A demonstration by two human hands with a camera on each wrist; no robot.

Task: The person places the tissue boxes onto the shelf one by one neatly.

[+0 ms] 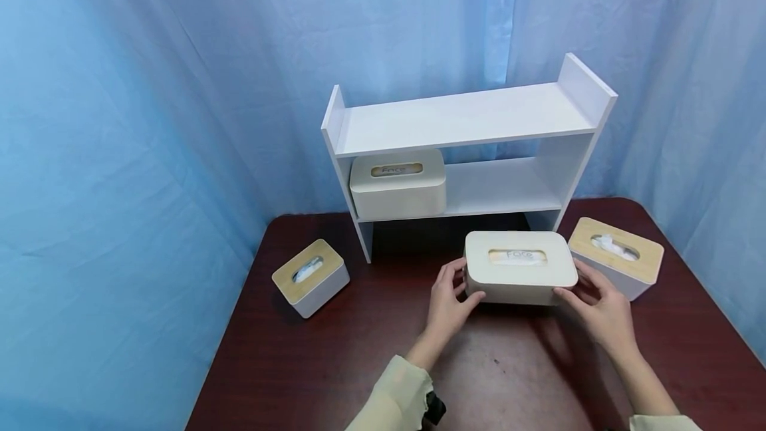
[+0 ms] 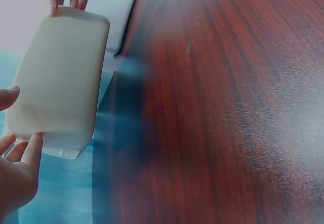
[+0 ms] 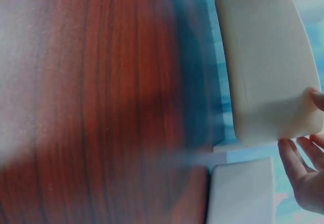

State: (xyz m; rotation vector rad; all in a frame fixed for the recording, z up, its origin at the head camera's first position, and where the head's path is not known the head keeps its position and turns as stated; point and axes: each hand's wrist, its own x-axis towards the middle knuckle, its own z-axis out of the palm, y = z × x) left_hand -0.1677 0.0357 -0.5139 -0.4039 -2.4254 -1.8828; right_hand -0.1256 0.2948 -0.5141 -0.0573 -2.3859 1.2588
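Note:
Both hands hold a cream tissue box [image 1: 521,292] between them, above the dark table in front of the shelf. It is level, with its oval slot facing up and lettering showing inside. My left hand [image 1: 447,304] grips its left end, thumb on the front face and fingers on the side. At the right end, my right hand [image 1: 604,314] holds it the same way. In the left wrist view the left hand [image 2: 20,171] touches the end of the box [image 2: 61,77]; the right wrist view shows the right hand [image 3: 306,176] at the other end.
A white two-tier shelf [image 1: 467,115] stands at the back, with a matching cream tissue box [image 1: 397,201] on the left of its lower board. Smaller wood-topped tissue boxes stand left [image 1: 323,291] and right [image 1: 616,271] on the table [image 1: 287,378]. Blue curtains [image 1: 149,151] hang behind.

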